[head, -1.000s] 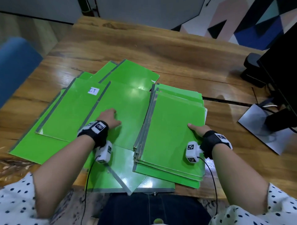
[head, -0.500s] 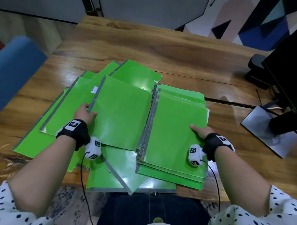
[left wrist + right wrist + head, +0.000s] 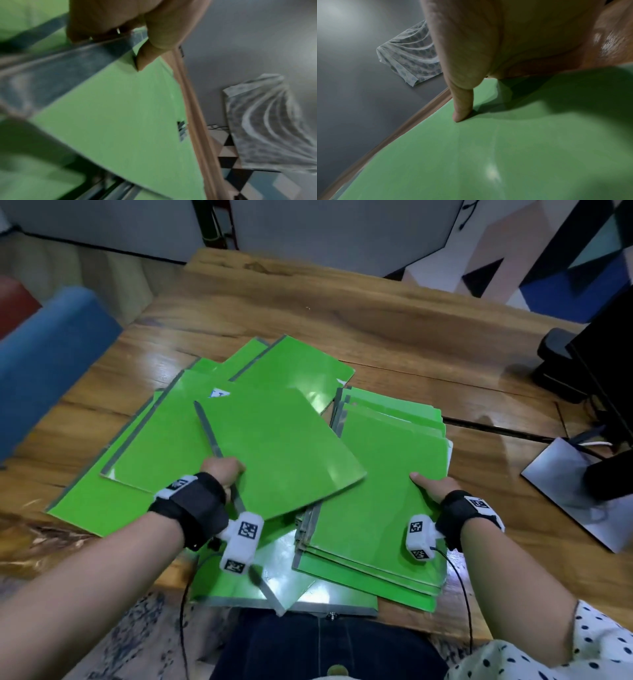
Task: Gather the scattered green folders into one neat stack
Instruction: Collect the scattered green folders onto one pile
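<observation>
Head view: our left hand (image 3: 222, 470) pinches a lifted folder (image 3: 284, 446) by its spine, left of the stack (image 3: 376, 508). Right hand (image 3: 433, 486) grips the stack's right edge, thumb on top. We'd best square spines before dropping.

Bright overhead light, glare on glossy folders (image 3: 281, 446); wrist views blurred, wide-angle edges warped

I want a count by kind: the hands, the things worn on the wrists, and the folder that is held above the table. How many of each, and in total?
hands: 2 (left hand, right hand)
black wristbands: 2 ()
white tagged camera blocks: 2 ()
lifted green folder: 1
total: 7
</observation>
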A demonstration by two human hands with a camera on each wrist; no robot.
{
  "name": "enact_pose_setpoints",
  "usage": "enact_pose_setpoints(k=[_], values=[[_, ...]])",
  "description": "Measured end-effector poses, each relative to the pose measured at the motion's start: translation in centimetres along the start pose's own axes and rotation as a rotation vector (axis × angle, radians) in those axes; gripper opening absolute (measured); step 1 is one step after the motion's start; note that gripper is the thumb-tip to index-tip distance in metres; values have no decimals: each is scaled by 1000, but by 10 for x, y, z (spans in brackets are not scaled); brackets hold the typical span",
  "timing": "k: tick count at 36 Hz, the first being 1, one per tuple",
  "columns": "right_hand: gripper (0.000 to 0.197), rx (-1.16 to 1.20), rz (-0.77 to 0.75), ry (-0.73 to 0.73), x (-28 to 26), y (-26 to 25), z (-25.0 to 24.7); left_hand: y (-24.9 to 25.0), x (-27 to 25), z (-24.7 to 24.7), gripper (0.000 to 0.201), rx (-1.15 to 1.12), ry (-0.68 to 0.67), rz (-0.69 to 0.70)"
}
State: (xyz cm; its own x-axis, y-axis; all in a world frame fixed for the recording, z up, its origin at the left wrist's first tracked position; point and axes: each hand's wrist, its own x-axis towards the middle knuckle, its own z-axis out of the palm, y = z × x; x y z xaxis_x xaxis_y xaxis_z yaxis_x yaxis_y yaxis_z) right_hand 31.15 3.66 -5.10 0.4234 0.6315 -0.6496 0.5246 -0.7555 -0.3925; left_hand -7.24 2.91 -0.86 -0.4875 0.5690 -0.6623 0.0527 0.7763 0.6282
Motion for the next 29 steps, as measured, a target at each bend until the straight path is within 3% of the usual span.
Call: enact_pose_setpoints(k=[5,13,15,17,18,20,23,26,29], values=[[80,22,-7,16,1,1,0,-32,-7,5,46,78,73,-62],[82,7,-12,11,0,1,1,-32,-9,2,47,-9,104,-100],[83,-7,-10,10,0,1,1,-33,-9,3,57,-14,130,-96],[83,-15,-13,9,0,1,1,-40,0,7,79,37,192,-71],[83,-13,-14,8,1,2,1,-40,1,10,78,73,226,-49],[83,-13,-16,8,2,2,1,-28,-20,12,57,133,279,25],[83,-42,-9,7,3,1,1,-7,-50,16,36,171,322,265],[81,-88,-6,-5,1,-3,-1,20,-73,16,35,230,328,567],[79,-120,-4,-22,-2,-8,-3,54,-92,17,39,299,316,781]])
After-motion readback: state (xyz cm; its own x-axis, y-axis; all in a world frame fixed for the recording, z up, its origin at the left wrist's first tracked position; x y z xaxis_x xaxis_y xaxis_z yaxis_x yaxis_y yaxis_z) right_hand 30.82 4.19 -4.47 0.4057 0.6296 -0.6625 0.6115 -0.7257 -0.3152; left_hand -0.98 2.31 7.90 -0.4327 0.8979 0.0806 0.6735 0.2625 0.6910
